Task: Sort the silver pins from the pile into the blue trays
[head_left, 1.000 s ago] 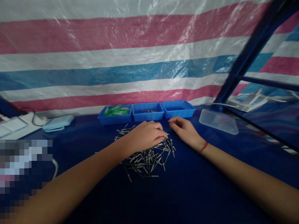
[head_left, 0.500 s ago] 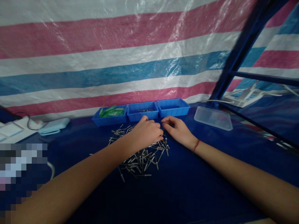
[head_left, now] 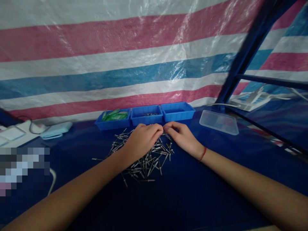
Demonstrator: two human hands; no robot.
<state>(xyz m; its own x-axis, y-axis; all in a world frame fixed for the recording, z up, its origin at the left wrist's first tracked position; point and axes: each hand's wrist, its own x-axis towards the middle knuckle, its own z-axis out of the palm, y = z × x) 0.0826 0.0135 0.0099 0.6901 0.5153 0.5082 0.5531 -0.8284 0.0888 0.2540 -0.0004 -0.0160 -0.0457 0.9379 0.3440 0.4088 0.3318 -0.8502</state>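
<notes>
Head view: heaped rivets (head_left: 147, 163) lie beneath and beside the left fingers (head_left: 156, 129).

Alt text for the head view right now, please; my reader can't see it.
A person's left hand is over a loose pile of metal rivets on a dark blue table, fingertips close to the right hand. Behind stand three blue trays, then a striped sheet.

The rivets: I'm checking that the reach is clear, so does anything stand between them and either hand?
Nothing visible does. The left hand is over the rivets; the right hand is at their far right edge, close to the left hand. The blue bins stand beyond them, out of the way.
</notes>
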